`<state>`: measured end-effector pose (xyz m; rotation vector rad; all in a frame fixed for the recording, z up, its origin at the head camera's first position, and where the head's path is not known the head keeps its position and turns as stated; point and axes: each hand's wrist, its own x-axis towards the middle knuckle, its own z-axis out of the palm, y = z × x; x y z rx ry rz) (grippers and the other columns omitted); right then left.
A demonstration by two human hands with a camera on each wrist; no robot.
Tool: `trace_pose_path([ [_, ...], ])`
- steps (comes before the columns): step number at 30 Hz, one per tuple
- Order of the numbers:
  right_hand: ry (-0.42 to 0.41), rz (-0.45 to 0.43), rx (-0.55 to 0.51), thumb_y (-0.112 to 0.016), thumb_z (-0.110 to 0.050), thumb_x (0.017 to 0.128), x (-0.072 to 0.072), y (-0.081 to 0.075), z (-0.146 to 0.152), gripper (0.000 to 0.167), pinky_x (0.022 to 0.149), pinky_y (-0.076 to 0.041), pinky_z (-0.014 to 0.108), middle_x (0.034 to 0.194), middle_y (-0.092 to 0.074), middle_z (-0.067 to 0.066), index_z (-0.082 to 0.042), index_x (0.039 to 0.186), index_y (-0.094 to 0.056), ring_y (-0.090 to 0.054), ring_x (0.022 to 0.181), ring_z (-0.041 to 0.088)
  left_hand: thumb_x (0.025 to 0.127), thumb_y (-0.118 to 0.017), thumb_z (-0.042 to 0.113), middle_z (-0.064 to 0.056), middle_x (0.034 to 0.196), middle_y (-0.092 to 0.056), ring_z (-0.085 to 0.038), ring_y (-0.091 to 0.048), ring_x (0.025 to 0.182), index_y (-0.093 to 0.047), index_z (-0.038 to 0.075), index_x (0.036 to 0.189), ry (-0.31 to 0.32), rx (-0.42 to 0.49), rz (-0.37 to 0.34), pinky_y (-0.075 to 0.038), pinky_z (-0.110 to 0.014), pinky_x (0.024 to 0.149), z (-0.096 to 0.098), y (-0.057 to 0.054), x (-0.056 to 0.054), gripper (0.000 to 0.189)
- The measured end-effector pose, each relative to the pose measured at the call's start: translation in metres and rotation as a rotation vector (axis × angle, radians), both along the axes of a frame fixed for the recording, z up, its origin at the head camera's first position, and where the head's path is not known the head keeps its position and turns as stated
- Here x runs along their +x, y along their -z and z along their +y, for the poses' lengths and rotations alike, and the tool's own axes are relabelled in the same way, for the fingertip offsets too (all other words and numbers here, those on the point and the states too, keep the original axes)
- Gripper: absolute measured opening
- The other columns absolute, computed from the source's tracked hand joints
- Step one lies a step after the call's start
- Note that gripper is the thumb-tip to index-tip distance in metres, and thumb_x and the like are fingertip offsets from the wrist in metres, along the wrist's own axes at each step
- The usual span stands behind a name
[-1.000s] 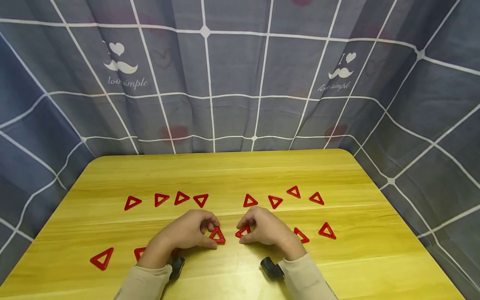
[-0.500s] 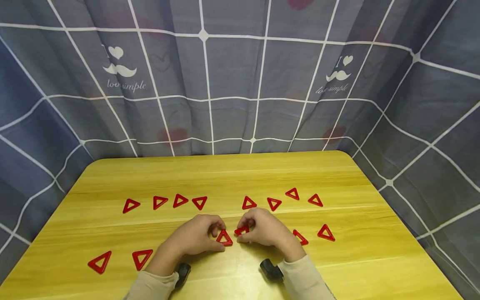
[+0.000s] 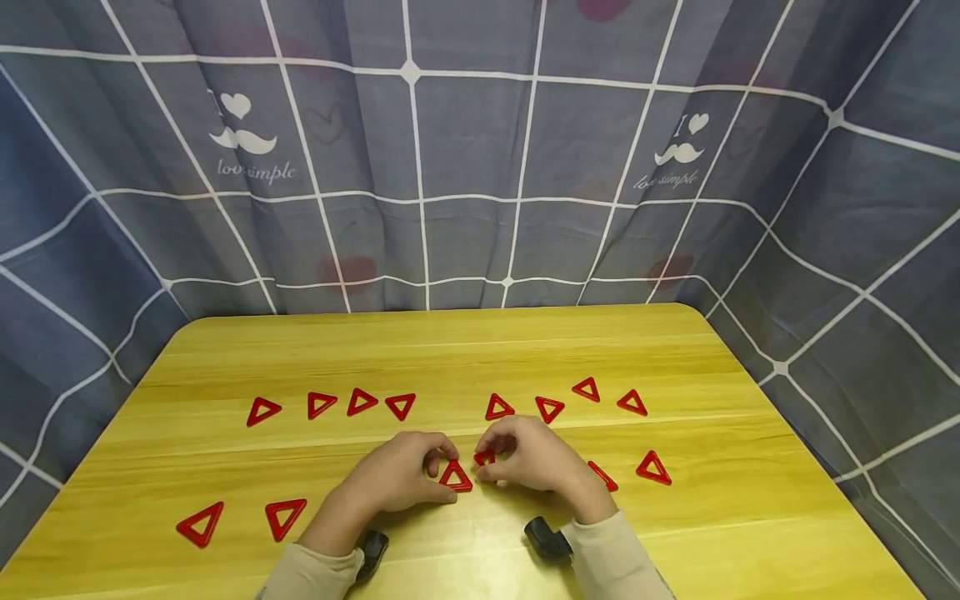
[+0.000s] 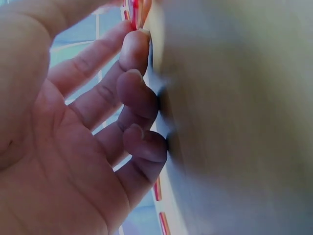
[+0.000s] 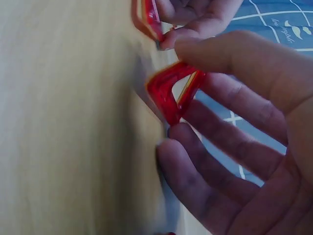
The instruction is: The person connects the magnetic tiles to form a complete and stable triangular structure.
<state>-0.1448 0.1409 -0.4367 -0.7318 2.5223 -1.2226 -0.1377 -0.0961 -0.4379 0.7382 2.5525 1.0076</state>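
Near the middle of the table, my left hand (image 3: 397,473) pinches a red triangular frame (image 3: 455,477) between thumb and fingers. Just to its right, my right hand (image 3: 531,454) grips a second red triangular frame (image 5: 168,93), partly hidden by the fingers in the head view. A small gap separates the two frames. The right wrist view shows the right-hand frame tilted up, thumb on one corner, with the left hand's fingers beyond it. In the left wrist view the left hand's other fingertips (image 4: 145,142) rest at the tabletop, and its frame shows only at the top edge.
Several more red triangles lie in a back row, among them one left of centre (image 3: 401,406) and one right of centre (image 3: 498,407). Two lie at front left, including this triangle (image 3: 285,518); a right-side triangle (image 3: 654,468) sits beyond my right forearm. A curtain (image 3: 465,167) surrounds the wooden table (image 3: 450,342).
My left hand has moved right with its triangle, bringing it closer to the right hand's one. The right hand stays nearly in place, its triangle turned slightly.
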Motion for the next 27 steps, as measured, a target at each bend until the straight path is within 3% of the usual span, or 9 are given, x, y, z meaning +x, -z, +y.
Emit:
trace_pose_path([
  [9,-0.009,-0.071,-0.090,-0.081,-0.008,0.086,0.0002,-0.0034,0.0041,0.017,0.085,-0.055,0.033,0.094,-0.071,-0.005,-0.004,0.101,-0.075,-0.069,0.089,0.015,0.075,-0.091,0.023,0.001,0.073,-0.055,-0.009,-0.046,0.063,-0.070,0.012,0.106,-0.011,0.017,-0.014,-0.039,-0.028,0.058,0.0030,-0.0023,0.0015,0.039],
  [27,-0.058,-0.144,-0.148,-0.078,-0.011,0.090,-0.0004,-0.0001,0.0013,0.019,0.084,-0.054,0.029,0.103,-0.074,0.006,-0.006,0.108,-0.074,-0.071,0.092,0.015,0.076,-0.091,0.026,0.003,0.074,-0.058,-0.011,-0.052,0.063,-0.067,0.008,0.109,-0.059,0.031,-0.069,-0.044,-0.029,0.058,0.0026,-0.0012,0.0014,0.045],
])
